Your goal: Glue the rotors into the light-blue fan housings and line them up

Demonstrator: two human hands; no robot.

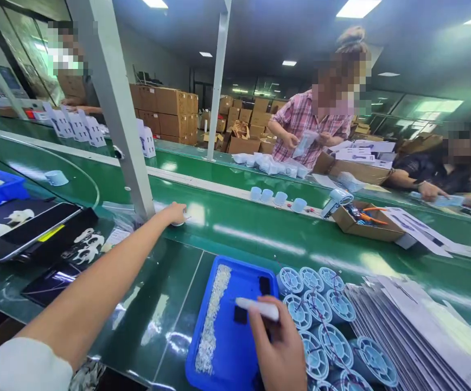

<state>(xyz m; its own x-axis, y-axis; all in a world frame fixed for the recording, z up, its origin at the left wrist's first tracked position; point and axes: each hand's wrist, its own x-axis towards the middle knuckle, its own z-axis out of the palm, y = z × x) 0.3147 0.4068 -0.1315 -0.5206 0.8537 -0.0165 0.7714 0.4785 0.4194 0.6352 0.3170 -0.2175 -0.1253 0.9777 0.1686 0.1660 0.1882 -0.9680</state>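
Observation:
My left hand (177,213) reaches out over the green belt, low beside a grey post. Its fingers curl round a small pale object, mostly hidden by the hand. My right hand (280,345) grips a white pen-shaped tool (258,308) with a thin tip pointing left. Beneath the tool is a blue tray (246,358). Along the tray's left side lies a strip of small white pieces (213,320), and a few black blocks (240,314) are in it too. Several light-blue round housings (319,307) with thin dark wires stand right of the tray.
Stacked grey-white sheets (422,331) lie at the right. On the belt's far rail stand small blue cups (280,198), near an open cardboard box (369,225) of parts. A grey post (117,108) rises left of centre. Co-workers (304,127) work across the line.

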